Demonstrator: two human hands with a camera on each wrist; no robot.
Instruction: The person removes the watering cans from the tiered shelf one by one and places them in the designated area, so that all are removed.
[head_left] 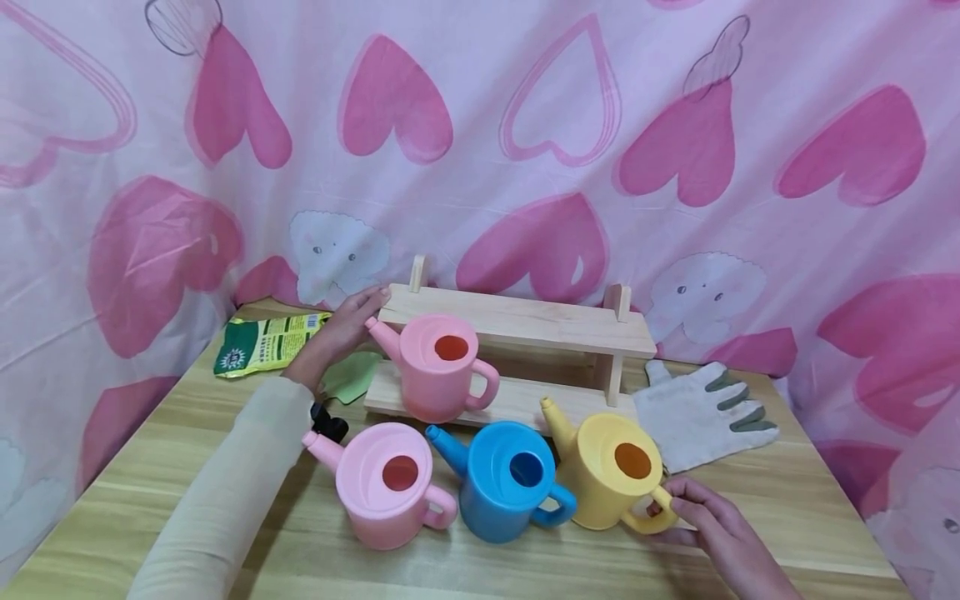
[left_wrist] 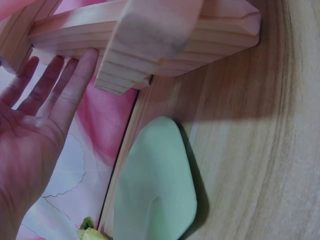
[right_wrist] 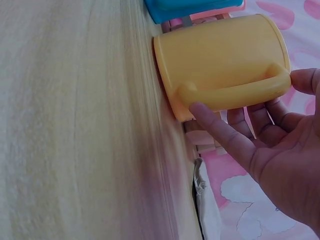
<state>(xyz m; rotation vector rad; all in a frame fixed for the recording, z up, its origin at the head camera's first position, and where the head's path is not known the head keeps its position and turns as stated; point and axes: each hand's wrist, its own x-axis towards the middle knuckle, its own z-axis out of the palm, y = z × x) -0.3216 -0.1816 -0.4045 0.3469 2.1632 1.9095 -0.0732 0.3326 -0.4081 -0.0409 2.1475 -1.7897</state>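
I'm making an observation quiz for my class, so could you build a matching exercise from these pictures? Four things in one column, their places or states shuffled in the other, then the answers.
Things
1. Yellow watering can
2. Blue watering can
3. Glove
4. Left hand

Places or states
A. Lying on the table, to the right of the wooden shelf
B. At the left end of the shelf's upper board
C. Standing between a pink watering can and another can
D. Held at its handle by the right hand

Pairs: 1-D, 2-C, 3-A, 4-B
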